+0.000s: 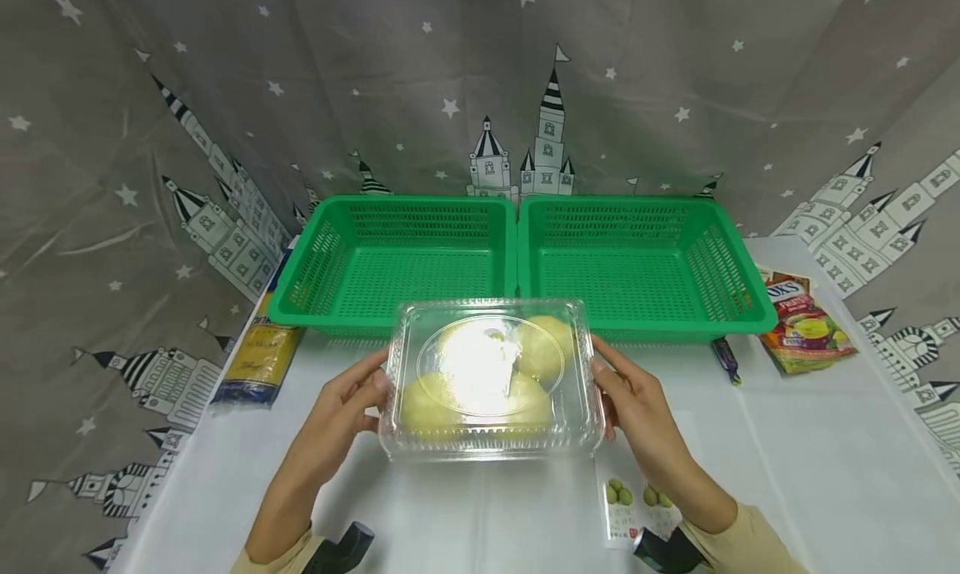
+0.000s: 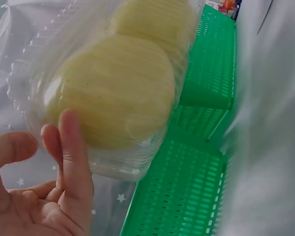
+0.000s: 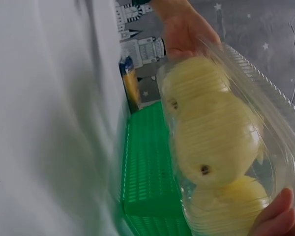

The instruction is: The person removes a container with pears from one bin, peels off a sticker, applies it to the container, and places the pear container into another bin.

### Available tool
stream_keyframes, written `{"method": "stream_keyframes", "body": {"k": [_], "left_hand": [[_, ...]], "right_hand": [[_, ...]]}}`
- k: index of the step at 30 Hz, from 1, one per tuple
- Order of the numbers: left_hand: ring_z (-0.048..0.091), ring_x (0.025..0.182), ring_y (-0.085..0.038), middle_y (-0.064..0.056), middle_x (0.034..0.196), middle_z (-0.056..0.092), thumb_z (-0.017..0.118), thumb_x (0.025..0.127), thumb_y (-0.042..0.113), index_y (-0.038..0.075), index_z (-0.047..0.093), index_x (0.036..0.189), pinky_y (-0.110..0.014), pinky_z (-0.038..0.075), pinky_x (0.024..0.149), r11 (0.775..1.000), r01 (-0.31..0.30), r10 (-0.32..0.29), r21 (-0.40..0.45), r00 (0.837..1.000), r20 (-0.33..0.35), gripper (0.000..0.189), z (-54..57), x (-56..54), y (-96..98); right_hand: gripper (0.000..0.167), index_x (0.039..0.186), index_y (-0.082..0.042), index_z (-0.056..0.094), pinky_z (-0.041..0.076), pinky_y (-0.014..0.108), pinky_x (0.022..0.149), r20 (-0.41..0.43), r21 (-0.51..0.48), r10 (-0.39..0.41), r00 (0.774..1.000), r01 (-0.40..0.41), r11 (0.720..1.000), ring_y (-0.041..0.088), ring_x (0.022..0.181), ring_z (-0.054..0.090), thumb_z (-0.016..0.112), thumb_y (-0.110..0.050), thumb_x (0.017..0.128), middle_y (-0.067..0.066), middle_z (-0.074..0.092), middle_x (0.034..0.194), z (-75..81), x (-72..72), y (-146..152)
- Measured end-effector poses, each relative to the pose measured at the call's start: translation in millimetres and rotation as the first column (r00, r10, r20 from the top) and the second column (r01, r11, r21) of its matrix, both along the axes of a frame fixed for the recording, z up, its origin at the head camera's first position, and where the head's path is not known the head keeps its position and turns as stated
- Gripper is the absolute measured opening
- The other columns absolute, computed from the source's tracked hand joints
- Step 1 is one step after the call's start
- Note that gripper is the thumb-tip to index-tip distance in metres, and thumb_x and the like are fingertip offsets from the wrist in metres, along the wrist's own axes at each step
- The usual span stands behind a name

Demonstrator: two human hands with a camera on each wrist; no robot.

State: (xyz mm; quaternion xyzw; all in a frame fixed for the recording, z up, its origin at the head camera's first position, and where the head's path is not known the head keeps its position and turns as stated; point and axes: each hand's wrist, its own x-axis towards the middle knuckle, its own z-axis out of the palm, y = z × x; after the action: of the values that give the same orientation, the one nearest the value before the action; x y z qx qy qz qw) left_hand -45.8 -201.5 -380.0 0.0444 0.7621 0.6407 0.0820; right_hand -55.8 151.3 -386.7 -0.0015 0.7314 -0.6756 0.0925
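A clear plastic clamshell box (image 1: 491,454) is held up off the table in the head view, with a bright glare on its lid. Several pale yellow-green round fruits (image 1: 542,351) lie inside it. My left hand (image 1: 341,420) grips the box's left end, and my right hand (image 1: 637,403) grips its right end. In the left wrist view, fingertips of the left hand (image 2: 59,189) touch the box's side beside a fruit (image 2: 118,91). Dark spots show on fruits (image 3: 216,137) in the right wrist view, where only fingertips of the right hand (image 3: 278,216) are visible.
Two green plastic baskets, the left one (image 1: 393,322) and the right one (image 1: 645,328), stand side by side behind the box. A yellow packet (image 1: 258,357) lies at left. At right are a red packet (image 1: 806,324), a small purple wrapper (image 1: 726,361) and a printed sheet (image 1: 622,520).
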Motion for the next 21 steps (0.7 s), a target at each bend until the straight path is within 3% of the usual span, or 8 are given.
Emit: {"method": "stream_keyframes", "body": {"k": [2, 4, 9, 12, 16, 21], "left_hand": [[0.060, 0.088, -0.007, -0.017, 0.139, 0.053, 0.044, 0.107, 0.017, -0.003, 0.034, 0.154, -0.030, 0.059, 0.064, 1.000, -0.008, 0.008, 0.002, 1.000, -0.008, 0.052, 2.2, -2.4, 2.5], [0.060, 0.089, -0.007, -0.024, 0.139, 0.050, 0.043, 0.108, 0.018, -0.002, 0.034, 0.154, -0.030, 0.059, 0.065, 1.000, -0.016, 0.016, -0.007, 1.000, -0.012, 0.052, 4.5, -4.5, 5.2], [0.060, 0.094, -0.008, -0.022, 0.124, 0.057, 0.046, 0.106, 0.018, 0.003, 0.036, 0.155, -0.030, 0.060, 0.067, 0.998, -0.056, 0.056, -0.036, 0.998, -0.016, 0.052, 8.1, -10.0, 9.9], [0.060, 0.100, -0.006, -0.024, 0.138, 0.053, 0.048, 0.105, 0.018, 0.004, 0.034, 0.156, -0.028, 0.060, 0.069, 0.997, -0.063, 0.063, -0.044, 0.998, -0.018, 0.054, 9.1, -12.9, 10.9], [0.058, 0.105, -0.003, -0.023, 0.158, 0.036, 0.047, 0.106, 0.019, 0.002, 0.033, 0.156, -0.027, 0.059, 0.070, 0.997, -0.066, 0.065, -0.042, 0.998, -0.022, 0.055, 11.3, -15.5, 11.4], [0.055, 0.112, -0.009, -0.023, 0.162, 0.030, 0.046, 0.106, 0.021, 0.001, 0.030, 0.157, -0.027, 0.059, 0.072, 0.997, -0.059, 0.059, -0.046, 0.998, -0.022, 0.057, 16.0, -18.6, 12.1]], "right_hand": [[0.051, 0.155, -0.018, 0.040, 0.043, 0.021, 0.045, -0.002, -0.006, -0.008, 1.000, 0.008, 1.000, 0.004, 0.049, 0.044, 0.047, -0.034, 0.108, -0.008, 0.051, 0.066, 1.3, -2.8, -1], [0.051, 0.155, -0.019, 0.040, 0.041, 0.021, 0.045, -0.017, -0.002, -0.012, 1.000, 0.012, 1.000, 0.004, 0.049, 0.042, 0.047, -0.034, 0.108, -0.007, 0.048, 0.065, 3.3, -6.1, -2], [0.051, 0.156, -0.021, 0.038, 0.036, 0.020, 0.045, -0.049, 0.001, -0.001, 0.999, 0.001, 1.000, 0.005, 0.050, 0.037, 0.045, -0.036, 0.108, -0.007, 0.044, 0.065, 9.8, -17.1, -4], [0.051, 0.156, -0.023, 0.038, 0.035, 0.020, 0.046, -0.040, -0.002, 0.007, 0.999, -0.007, 1.000, 0.005, 0.051, 0.036, 0.045, -0.038, 0.108, -0.007, 0.045, 0.065, 12.1, -23.8, -4], [0.052, 0.156, -0.024, 0.039, 0.035, 0.019, 0.047, 0.000, -0.012, 0.006, 1.000, -0.006, 1.000, 0.004, 0.052, 0.037, 0.046, -0.041, 0.107, -0.009, 0.047, 0.070, 13.5, -32.5, -5], [0.051, 0.156, -0.024, 0.039, 0.034, 0.017, 0.049, 0.052, -0.027, 0.009, 0.999, -0.008, 1.000, 0.003, 0.053, 0.041, 0.045, -0.039, 0.108, -0.010, 0.049, 0.074, 14.4, -40.0, -5]]}}
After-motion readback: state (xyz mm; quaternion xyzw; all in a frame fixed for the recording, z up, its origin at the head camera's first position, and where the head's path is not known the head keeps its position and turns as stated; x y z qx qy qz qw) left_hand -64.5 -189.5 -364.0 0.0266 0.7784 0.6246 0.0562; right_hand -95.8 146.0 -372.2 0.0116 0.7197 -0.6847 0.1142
